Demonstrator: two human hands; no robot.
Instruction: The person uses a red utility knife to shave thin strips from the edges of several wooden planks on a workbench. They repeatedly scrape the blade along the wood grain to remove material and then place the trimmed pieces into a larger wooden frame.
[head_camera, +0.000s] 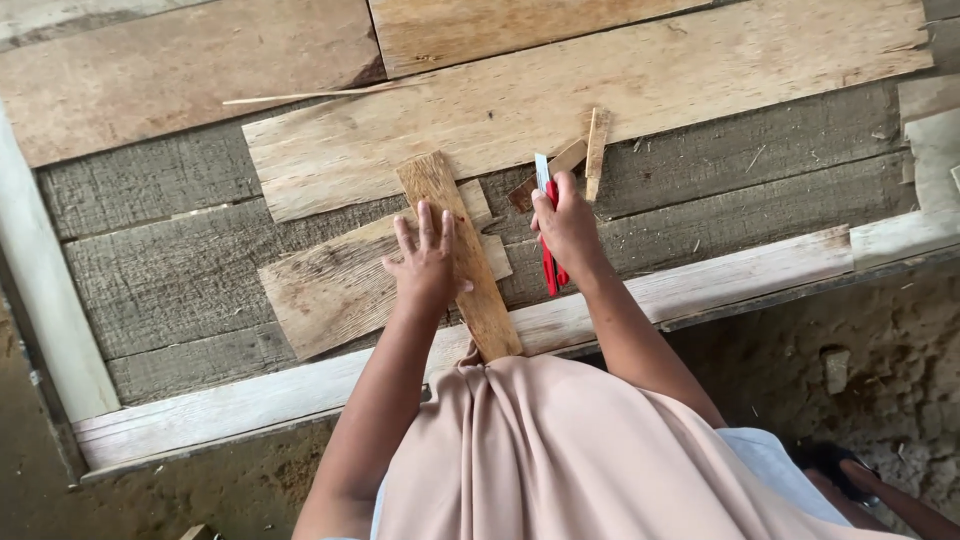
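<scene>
Head view: left hand (428, 262) lies flat, fingers spread, pinning the narrow wood strip (460, 250) on the plank tabletop (150, 280), strip's long axis running 11 to 5 o'clock, while right hand (568, 228), at the strip's 3 o'clock, grips a red utility knife (548, 262), blade up

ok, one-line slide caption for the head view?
Left hand presses a wooden strip flat; right hand holds a red knife.
</scene>
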